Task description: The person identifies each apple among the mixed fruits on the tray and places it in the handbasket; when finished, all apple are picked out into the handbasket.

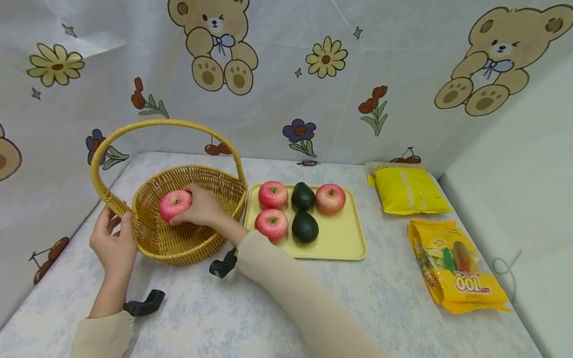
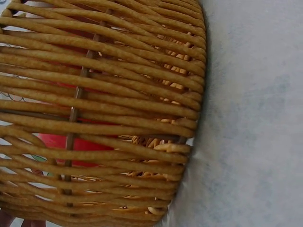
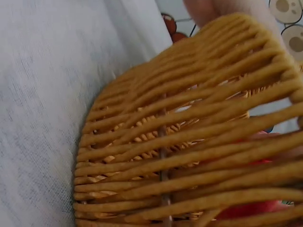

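Inside the mouth of a yellow wicker basket [image 1: 188, 256], my right hand [image 1: 201, 206] grips a red apple [image 1: 172, 205] from its right side. My left hand [image 1: 114, 242] holds the basket at its left rim, by the foot of the tall arched handle [image 1: 167, 122]. In the left wrist view the woven wall [image 2: 118, 104] fills most of the picture, with red showing through the gaps. The right wrist view looks at the basket's outer weave [image 3: 180, 142], and part of a hand shows blurred above it.
Right of the basket, a pale yellow tray [image 1: 344, 243] bears three apples [image 1: 271, 225] and two dark green avocados [image 1: 305, 227]. Farther right lie a yellow packet [image 1: 409, 191] and an orange-yellow bag [image 1: 461, 268]. A patterned cloth [image 1: 286, 89] hangs behind.
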Motion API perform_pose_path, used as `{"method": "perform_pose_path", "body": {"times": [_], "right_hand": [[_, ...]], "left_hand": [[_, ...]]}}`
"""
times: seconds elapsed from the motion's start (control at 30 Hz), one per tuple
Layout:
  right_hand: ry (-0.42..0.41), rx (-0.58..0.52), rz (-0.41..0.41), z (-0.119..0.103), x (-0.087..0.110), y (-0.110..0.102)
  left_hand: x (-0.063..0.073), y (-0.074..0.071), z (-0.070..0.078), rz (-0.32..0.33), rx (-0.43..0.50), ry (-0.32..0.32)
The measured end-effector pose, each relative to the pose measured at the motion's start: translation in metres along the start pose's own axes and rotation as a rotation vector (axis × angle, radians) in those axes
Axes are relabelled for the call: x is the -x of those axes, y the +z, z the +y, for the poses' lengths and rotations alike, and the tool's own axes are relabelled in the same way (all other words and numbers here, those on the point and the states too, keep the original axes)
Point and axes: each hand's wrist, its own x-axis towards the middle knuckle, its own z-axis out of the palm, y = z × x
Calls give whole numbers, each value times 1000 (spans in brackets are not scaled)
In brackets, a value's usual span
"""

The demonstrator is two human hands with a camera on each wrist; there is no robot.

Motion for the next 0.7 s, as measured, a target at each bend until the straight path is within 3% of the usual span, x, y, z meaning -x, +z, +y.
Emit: {"method": "perform_pose_path", "body": {"times": [0.2,0.4,0.7], "right_hand": [[52,65,-28,3,-8,5],[79,115,-51,4,-11,9],[76,98,-71,4,-13,12]], "left_hand": [[1,2,-1,14,-1,17],[1,4,0,8,-2,-10],[1,3,0,13,-13,8]]}}
